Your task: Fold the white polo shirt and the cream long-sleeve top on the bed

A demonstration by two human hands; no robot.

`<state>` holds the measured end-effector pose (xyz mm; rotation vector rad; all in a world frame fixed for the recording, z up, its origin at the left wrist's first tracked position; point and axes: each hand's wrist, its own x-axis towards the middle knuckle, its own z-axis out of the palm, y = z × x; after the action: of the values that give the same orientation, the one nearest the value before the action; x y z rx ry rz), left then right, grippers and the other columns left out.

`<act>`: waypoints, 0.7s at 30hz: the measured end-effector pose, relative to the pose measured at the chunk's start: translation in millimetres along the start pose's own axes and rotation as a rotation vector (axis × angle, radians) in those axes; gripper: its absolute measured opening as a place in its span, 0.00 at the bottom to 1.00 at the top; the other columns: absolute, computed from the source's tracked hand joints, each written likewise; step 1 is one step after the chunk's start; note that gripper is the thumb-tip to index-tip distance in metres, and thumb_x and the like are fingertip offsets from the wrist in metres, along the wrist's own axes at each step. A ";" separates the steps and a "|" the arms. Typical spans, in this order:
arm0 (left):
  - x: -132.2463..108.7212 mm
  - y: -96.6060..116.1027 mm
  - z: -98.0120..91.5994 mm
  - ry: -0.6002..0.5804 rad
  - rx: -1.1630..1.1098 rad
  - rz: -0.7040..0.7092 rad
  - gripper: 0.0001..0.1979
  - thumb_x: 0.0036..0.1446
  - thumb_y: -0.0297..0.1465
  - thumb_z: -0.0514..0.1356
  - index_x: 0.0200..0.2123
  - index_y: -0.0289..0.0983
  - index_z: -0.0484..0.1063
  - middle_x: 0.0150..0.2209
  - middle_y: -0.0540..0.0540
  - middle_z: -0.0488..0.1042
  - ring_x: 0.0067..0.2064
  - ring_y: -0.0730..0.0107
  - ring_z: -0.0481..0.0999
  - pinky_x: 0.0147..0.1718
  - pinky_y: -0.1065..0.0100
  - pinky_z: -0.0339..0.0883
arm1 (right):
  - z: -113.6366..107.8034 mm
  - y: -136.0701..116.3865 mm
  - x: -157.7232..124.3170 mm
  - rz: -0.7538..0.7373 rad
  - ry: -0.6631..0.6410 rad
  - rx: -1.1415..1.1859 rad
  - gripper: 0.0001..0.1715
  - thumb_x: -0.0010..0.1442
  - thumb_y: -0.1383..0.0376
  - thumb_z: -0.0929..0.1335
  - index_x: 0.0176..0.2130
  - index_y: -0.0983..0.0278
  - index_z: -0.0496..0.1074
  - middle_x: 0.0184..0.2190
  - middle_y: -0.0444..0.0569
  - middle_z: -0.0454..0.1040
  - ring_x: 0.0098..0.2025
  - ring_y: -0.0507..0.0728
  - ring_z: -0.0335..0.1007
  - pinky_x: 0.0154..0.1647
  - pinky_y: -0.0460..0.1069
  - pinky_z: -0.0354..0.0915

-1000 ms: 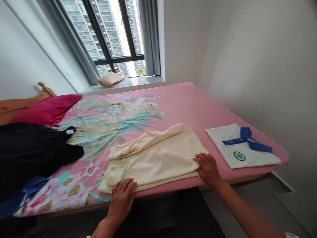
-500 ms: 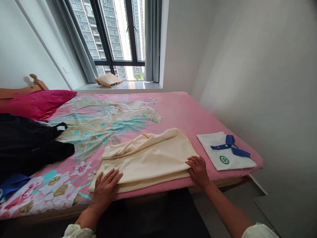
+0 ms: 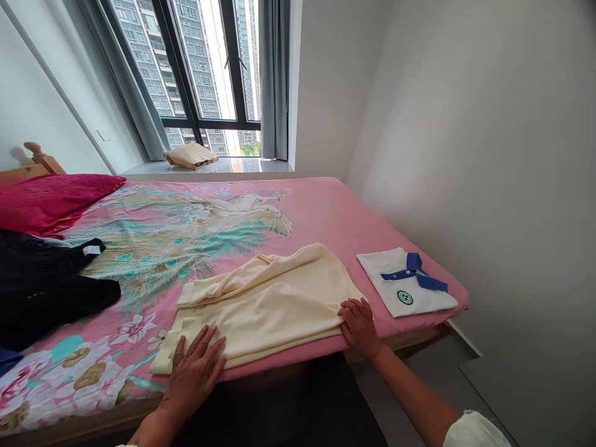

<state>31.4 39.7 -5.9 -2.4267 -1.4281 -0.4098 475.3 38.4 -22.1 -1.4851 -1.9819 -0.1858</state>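
A folded cream garment (image 3: 279, 304) lies on the near edge of the bed, with layered hems at its left end and soft wrinkles on top. Whether it is a top or trousers I cannot tell. My left hand (image 3: 195, 366) rests palm down on its front left part, fingers stretched and slightly apart. At the front right corner, my right hand (image 3: 358, 326) has its bent fingers closed over the cloth's edge. Just right of that hand lies a neatly folded white polo shirt (image 3: 395, 298) with a blue collar and a round green badge.
The bed (image 3: 316, 205) has a pink sheet with a peacock and flower print. On its left are black clothes (image 3: 46, 292), a bit of blue cloth (image 3: 8, 360) and a red pillow (image 3: 60, 198). A tan folded cloth (image 3: 190, 155) sits on the windowsill. A wall (image 3: 442, 155) stands at right.
The view has shifted, so everything sits farther left. The garment's top layer has moved slightly toward me at the front, covering more of the lower layer. Both hands remain on it.
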 end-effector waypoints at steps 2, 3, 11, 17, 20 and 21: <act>4.0 10.1 1.3 0.021 -0.017 0.028 0.18 0.57 0.38 0.55 0.51 0.45 0.70 0.59 0.44 0.66 0.61 0.54 0.62 0.62 0.47 0.38 | 1.0 -0.2 0.3 -0.005 -0.008 -0.012 0.16 0.52 0.72 0.62 0.42 0.61 0.68 0.46 0.50 0.69 0.56 0.59 0.57 0.64 0.61 0.38; 7.9 17.8 1.0 0.034 -0.029 0.054 0.18 0.57 0.38 0.55 0.51 0.45 0.70 0.59 0.45 0.66 0.61 0.55 0.62 0.62 0.48 0.37 | 2.5 -0.9 1.4 -0.009 -0.014 -0.014 0.18 0.51 0.72 0.62 0.43 0.61 0.68 0.47 0.50 0.69 0.56 0.60 0.56 0.64 0.61 0.37; 45.2 77.0 3.2 0.018 -0.105 0.127 0.19 0.60 0.32 0.51 0.54 0.46 0.67 0.61 0.47 0.63 0.63 0.62 0.59 0.63 0.54 0.35 | 6.5 -11.4 -0.3 0.006 0.004 0.032 0.15 0.50 0.74 0.62 0.37 0.61 0.70 0.47 0.49 0.69 0.57 0.60 0.56 0.64 0.63 0.38; 52.2 78.0 23.0 0.058 -0.182 -0.048 0.20 0.60 0.31 0.48 0.54 0.41 0.68 0.59 0.44 0.67 0.62 0.62 0.61 0.62 0.54 0.42 | -9.8 -53.4 4.0 0.005 0.058 0.103 0.20 0.48 0.77 0.60 0.39 0.60 0.67 0.47 0.47 0.68 0.58 0.59 0.55 0.64 0.64 0.38; 55.1 80.4 28.1 0.062 -0.192 -0.101 0.20 0.60 0.31 0.47 0.54 0.42 0.68 0.59 0.44 0.66 0.62 0.62 0.60 0.62 0.53 0.41 | -6.1 -63.2 11.3 0.017 0.080 0.131 0.25 0.44 0.78 0.59 0.41 0.60 0.66 0.46 0.46 0.68 0.57 0.58 0.56 0.64 0.63 0.38; 54.4 79.8 29.3 0.062 -0.188 -0.113 0.20 0.60 0.31 0.47 0.54 0.42 0.68 0.60 0.44 0.65 0.63 0.62 0.59 0.62 0.52 0.40 | -4.1 -59.3 11.1 0.051 0.104 0.127 0.26 0.44 0.78 0.59 0.41 0.60 0.65 0.46 0.47 0.68 0.57 0.58 0.56 0.64 0.63 0.39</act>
<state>129.7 57.5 -20.2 -2.4592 -1.5685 -0.6672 421.9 24.8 2.8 -1.4146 -1.8366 -0.1112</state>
